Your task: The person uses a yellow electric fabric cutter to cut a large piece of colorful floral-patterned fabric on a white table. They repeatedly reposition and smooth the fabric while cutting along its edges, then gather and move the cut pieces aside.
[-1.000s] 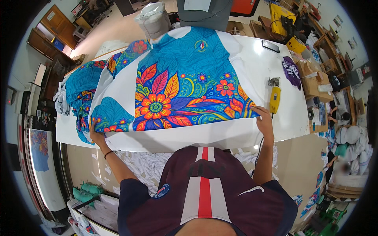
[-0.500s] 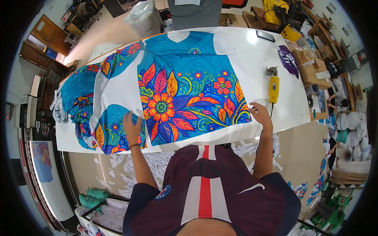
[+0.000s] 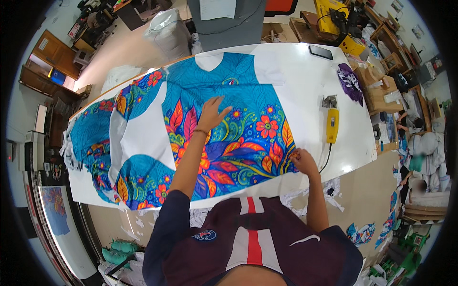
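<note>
A long printed fabric sheet (image 3: 248,90), turquoise with orange, red and purple flowers, lies flat across a white table (image 3: 310,76). My left hand (image 3: 212,113) rests spread and flat on the middle of the print, the forearm stretched out over it. My right hand (image 3: 301,159) pinches the sheet's near right corner at the table's front edge. More of the same printed sheet (image 3: 95,138) runs off to the left with white blank areas between the printed panels.
A yellow electric fabric cutter (image 3: 332,125) lies on the table right of the sheet, its cord trailing to the front edge. A dark phone (image 3: 321,52) and a purple printed piece (image 3: 351,83) sit at the far right. White fabric scraps (image 3: 334,190) litter the floor.
My left hand left the sheet's near left edge and moved forward and right onto the middle of the print. My right hand stayed at the near right corner.
</note>
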The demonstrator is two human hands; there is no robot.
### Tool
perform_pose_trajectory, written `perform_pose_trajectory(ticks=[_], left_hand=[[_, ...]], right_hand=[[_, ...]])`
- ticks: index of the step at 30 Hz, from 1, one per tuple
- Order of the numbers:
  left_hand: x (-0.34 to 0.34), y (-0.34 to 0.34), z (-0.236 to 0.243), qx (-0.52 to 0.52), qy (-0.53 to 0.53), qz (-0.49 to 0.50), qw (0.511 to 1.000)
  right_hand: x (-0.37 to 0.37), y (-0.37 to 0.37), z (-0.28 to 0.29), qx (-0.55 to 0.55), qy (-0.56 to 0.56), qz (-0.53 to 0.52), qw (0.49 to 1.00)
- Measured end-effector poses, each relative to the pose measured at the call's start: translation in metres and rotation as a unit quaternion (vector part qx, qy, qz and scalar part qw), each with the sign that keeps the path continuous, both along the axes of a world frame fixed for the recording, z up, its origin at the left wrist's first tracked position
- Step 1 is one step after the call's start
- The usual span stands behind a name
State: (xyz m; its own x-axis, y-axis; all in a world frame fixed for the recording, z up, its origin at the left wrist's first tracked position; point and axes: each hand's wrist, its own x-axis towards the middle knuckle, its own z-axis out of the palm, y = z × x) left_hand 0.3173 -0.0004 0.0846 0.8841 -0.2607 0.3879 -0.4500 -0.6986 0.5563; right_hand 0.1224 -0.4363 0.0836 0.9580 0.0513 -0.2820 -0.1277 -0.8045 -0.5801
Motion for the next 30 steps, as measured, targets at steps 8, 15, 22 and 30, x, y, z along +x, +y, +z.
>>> perform_pose_trajectory(ticks=[8, 15, 22, 30], left_hand=[[0.197, -0.077, -0.053, 0.188, 0.092, 0.024, 0.977], [0.306, -0.070, -0.067, 0.279, 0.126, 0.113, 0.945], [0.203, -0.088, -0.045, 0.116, 0.009, 0.118, 0.986], [-0.180, -0.078, -0.031, 0.134, 0.166, 0.095, 0.972]], right_hand=[[0.011, 0.009, 0.021, 0.003, 0.031, -0.029, 0.999], [0.015, -0.011, 0.040, 0.142, 0.058, -0.103, 0.983], [0.086, -0.091, 0.037, -0.186, -0.275, -0.271, 0.904], [0.127, -0.160, -0.012, 0.053, -0.015, -0.393, 0.918]])
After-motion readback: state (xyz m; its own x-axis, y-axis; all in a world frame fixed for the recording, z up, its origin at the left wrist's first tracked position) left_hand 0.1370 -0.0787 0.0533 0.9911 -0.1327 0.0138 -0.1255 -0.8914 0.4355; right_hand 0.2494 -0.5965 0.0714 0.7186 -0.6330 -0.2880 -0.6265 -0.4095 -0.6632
